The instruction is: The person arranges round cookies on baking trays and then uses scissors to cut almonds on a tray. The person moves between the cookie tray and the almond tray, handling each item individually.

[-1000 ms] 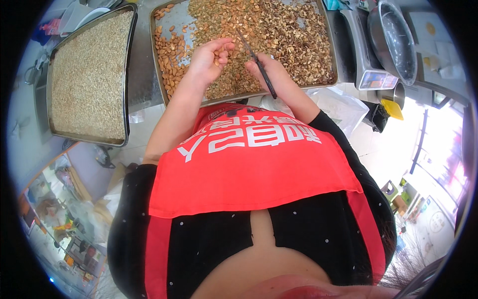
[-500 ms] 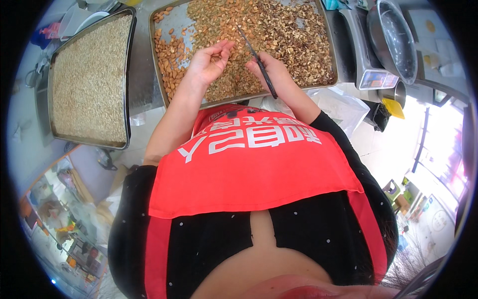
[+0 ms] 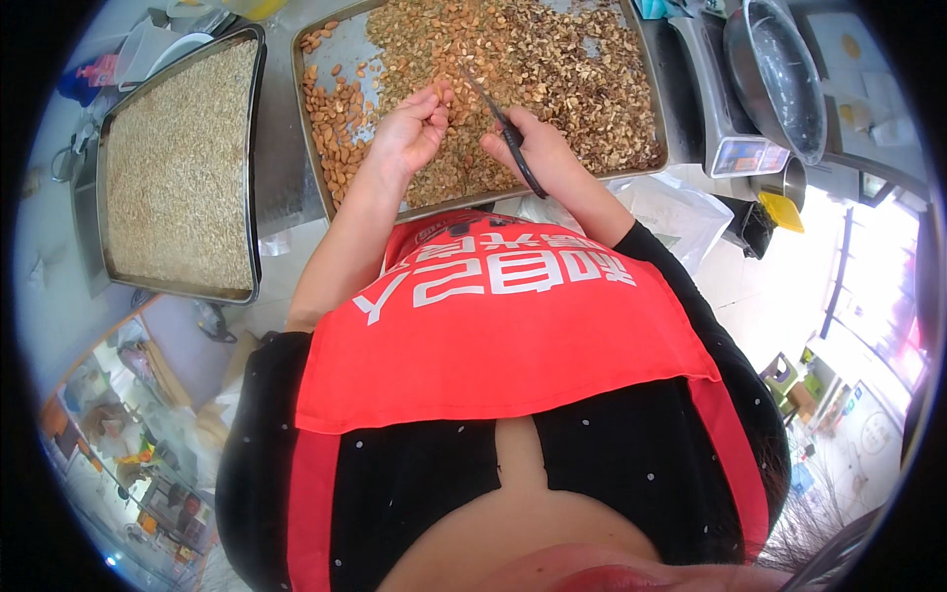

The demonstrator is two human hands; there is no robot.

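My left hand (image 3: 414,128) is closed in a pinch over the large tray (image 3: 340,17), with a brown almond (image 3: 441,91) between its fingertips. To its right, my right hand (image 3: 538,153) grips black-handled scissors (image 3: 511,133), whose dark blades point up and left toward the far side. The blade tips are a short way from the almond. Beneath both hands the tray holds whole almonds (image 3: 335,113) on the left, a chopped nut and seed mix (image 3: 414,49) in the middle, and darker chopped nut pieces (image 3: 612,89) on the right.
At the left stands a second tray (image 3: 254,168) filled with pale oat flakes (image 3: 178,168). A scale (image 3: 730,118) and a metal bowl (image 3: 779,79) sit to the right of the large tray. A clear plastic bag (image 3: 681,212) hangs by its near right corner.
My left hand has shifted slightly up and left, and the almond now shows in its fingertips. The scissors have turned slightly in my right hand, their blades moving a little left.
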